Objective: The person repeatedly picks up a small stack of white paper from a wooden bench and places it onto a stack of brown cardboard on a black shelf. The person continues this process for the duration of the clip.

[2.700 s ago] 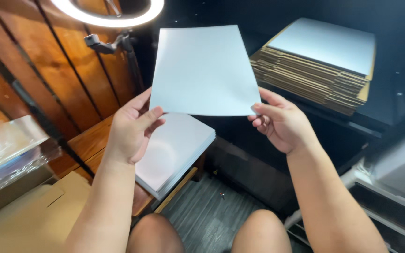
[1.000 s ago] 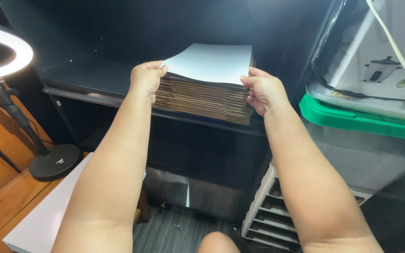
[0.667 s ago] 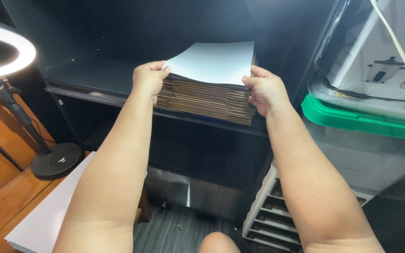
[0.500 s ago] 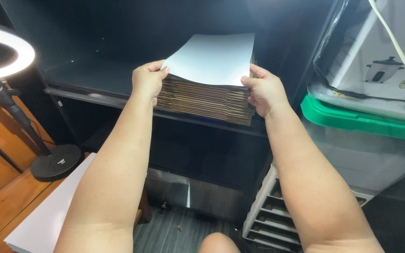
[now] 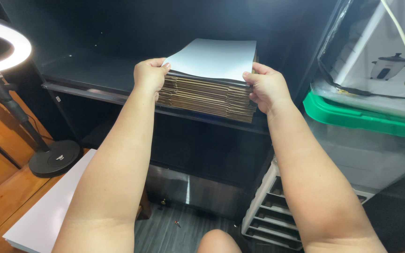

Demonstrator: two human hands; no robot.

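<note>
On the dark shelf (image 5: 94, 77), top pale sheet (image 5: 216, 58) now lifted higher off the cardboard stack (image 5: 207, 96), left hand (image 5: 150, 75) and right hand (image 5: 267, 86) fingers pinched on its near corners.

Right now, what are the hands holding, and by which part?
The flat pale-blue sheet, at its near corners: left hand and right hand, above the brown cardboard stack.

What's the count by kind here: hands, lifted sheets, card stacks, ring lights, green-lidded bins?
Hands: 2, the left hand and the right hand
Pale sheet lifted at its near edge: 1
Stack of flat brown cardboard: 1
Ring light on a stand: 1
Clear bin with green lid: 1
Total: 6
</note>
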